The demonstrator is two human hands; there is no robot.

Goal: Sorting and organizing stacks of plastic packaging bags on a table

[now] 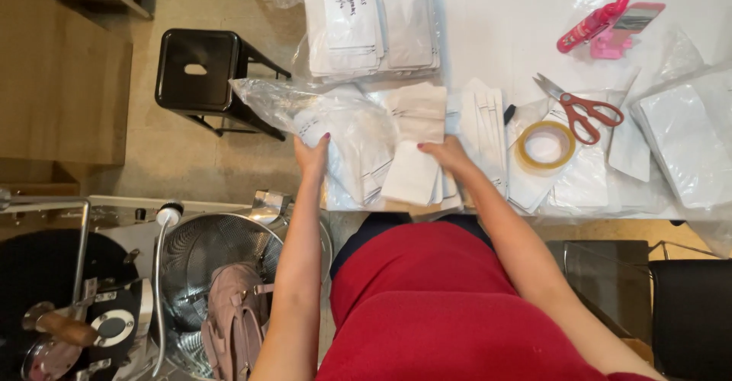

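Note:
My left hand (312, 154) grips the near edge of a clear plastic bag (305, 106) that holds white pouches, at the left end of the white table (503, 30). My right hand (446, 154) rests with fingers curled on a fanned stack of white flat pouches (414, 169) lying at the table's front edge. The bag's loose mouth spreads out to the left, past the table's corner.
More stacks of white pouches (370, 19) lie at the back left and in plastic at the right (686, 141). Red-handled scissors (583, 110), a tape roll (544, 145) and a pink tool (598, 21) lie right. A black stool (197, 70) stands left; a metal machine (221, 263) bearing a pink bag sits below.

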